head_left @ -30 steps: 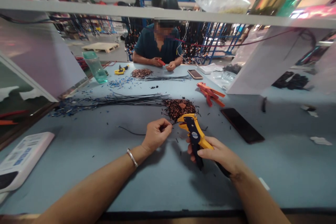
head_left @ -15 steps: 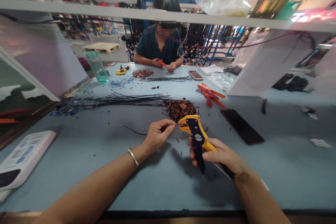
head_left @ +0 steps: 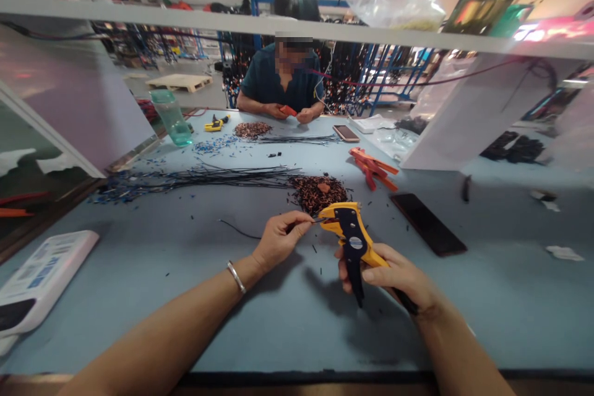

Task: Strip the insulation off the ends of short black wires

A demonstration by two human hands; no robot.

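Note:
A thin black wire (head_left: 237,231) is pinched between the thumb and fingers of my left hand (head_left: 281,238); its tail trails to the left over the blue-grey table (head_left: 153,297). The wire's short front end reaches the jaws of a yellow and black wire stripper (head_left: 355,241). Wrapped round the stripper's handles is my right hand (head_left: 394,272). Just beyond the jaws lies a pile of small black and copper-coloured scraps (head_left: 320,193). A bundle of long black wires (head_left: 223,177) stretches left from that pile, with blue bits at its far end.
Red-handled tools (head_left: 372,168) and a black phone (head_left: 427,224) lie at the right. A white device (head_left: 51,278) sits at the left, a green bottle (head_left: 171,119) farther back. Across the table, a person (head_left: 283,83) holds a red tool. A shelf bar (head_left: 185,18) crosses above.
My right hand and the stripper have moved slightly to the right, and more of the wire shows between my left fingertips and the jaws. My left hand has barely moved.

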